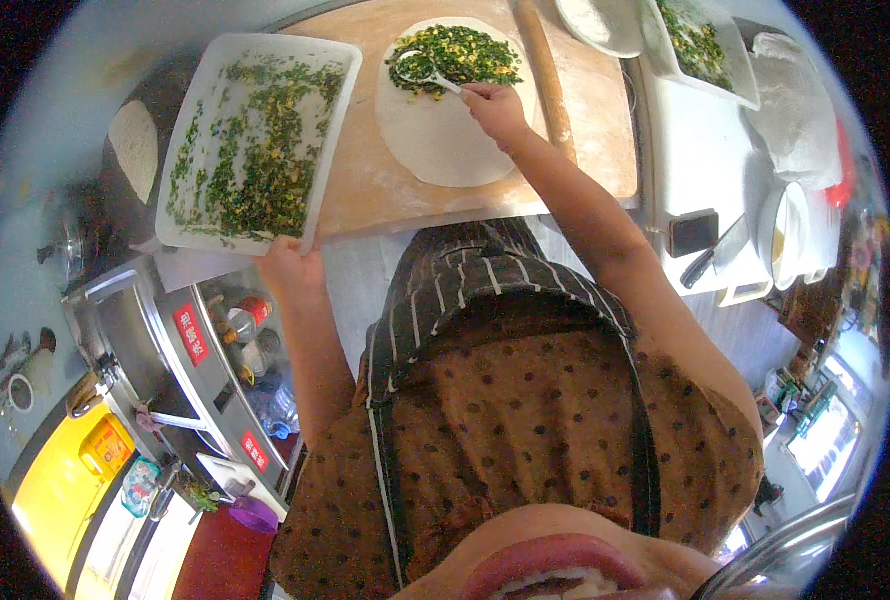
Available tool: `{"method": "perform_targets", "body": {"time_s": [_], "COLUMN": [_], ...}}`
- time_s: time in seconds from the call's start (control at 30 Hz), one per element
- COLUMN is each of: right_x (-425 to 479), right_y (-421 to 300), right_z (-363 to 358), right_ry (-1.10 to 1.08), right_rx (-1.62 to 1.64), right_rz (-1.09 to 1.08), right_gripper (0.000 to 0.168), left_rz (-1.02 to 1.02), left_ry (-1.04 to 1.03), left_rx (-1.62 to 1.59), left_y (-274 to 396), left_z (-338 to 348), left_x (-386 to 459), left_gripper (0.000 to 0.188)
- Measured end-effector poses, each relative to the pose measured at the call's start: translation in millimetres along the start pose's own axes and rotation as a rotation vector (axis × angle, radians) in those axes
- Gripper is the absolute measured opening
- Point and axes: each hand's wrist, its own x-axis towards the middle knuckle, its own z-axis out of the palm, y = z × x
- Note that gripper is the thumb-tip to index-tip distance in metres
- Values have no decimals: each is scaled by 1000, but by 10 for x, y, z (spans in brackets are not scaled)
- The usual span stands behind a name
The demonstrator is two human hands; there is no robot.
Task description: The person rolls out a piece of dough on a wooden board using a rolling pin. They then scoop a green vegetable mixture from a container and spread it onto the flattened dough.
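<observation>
My right hand [496,114] grips the handle of a white spoon [445,81], whose bowl rests in chopped green and yellow filling [469,54]. That filling covers the far half of a thin round dough sheet [445,146]; the near half is bare dough. Under it lies a floured wooden board [595,142]. My left hand [293,266] holds the near edge of a white plastic tray [257,46], tilted at the board's left side. More of the same chopped filling [272,157] is spread over the tray's bottom, thinner toward its left.
A long wooden rolling pin [548,79] lies right of the dough. On the white table [696,150] at right are another filling tray [741,82], a phone [693,234], a knife [721,251] and a white bowl [788,236]. Metal sinks [126,330] stand at left.
</observation>
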Motion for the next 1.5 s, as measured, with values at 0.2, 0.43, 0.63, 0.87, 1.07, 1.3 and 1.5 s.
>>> {"method": "perform_targets", "body": {"time_s": [0.2, 0.43, 0.63, 0.87, 1.07, 1.3, 1.5], "right_x": [-183, -247, -457, -431, -169, 0, 206], "right_y": [60, 277, 76, 305, 122, -196, -77], "right_z": [-96, -540, -709, -872, -793, -585, -276], "right_ry": [8, 56, 46, 132, 167, 154, 129], "right_rx": [-98, 67, 85, 105, 257, 177, 114], "right_rz": [-120, -35, 91, 41, 118, 100, 46], "right_gripper": [29, 29, 31, 28, 30, 33, 30], "left_rz": [-24, 393, 163, 635, 161, 4, -51], "left_ry": [142, -125, -22, -157, 37, 55, 72], "left_rx": [101, 1049, 450, 1305, 301, 75, 44], "left_y": [-79, -237, -164, -268, -156, -6, 11], "left_z": [33, -311, -163, -740, -124, -11, -138], "left_x": [-26, 298, 268, 680, 257, 83, 86], "left_gripper": [70, 15, 12, 25, 48, 76, 84]}}
